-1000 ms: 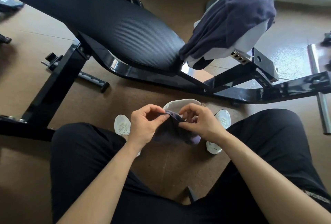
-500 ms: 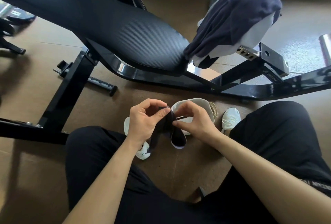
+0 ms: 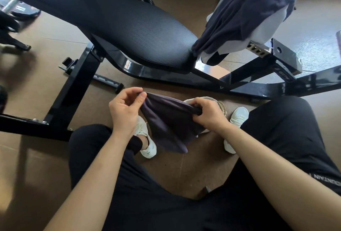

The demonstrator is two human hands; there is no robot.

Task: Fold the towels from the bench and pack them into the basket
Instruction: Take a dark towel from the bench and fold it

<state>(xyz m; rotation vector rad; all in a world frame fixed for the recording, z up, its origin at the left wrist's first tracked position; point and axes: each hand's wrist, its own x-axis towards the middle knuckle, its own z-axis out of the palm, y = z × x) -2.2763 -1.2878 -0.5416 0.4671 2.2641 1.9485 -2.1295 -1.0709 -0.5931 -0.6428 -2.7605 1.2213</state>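
Note:
A small dark purple-grey towel [image 3: 169, 125] hangs between my hands above the floor, between my knees. My left hand [image 3: 125, 110] pinches its left top corner between thumb and fingers. My right hand [image 3: 208, 114] grips the right top edge. Behind the towel a pale basket [image 3: 212, 99] sits on the floor, mostly hidden; only its rim shows. More towels, a dark one [image 3: 245, 9] over a white one [image 3: 265, 27], lie heaped on the raised seat end of the black bench [image 3: 120, 22].
The bench's black steel frame [image 3: 239, 81] crosses just beyond the basket, with a leg [image 3: 73, 86] at the left. My white shoes [image 3: 147, 142] stand on the brown floor either side of the towel. Dark gym gear [image 3: 11, 27] lies far left.
My hands have moved apart, spreading the towel from a narrow bunched strip into a wide hanging sheet. The camera has tilted slightly.

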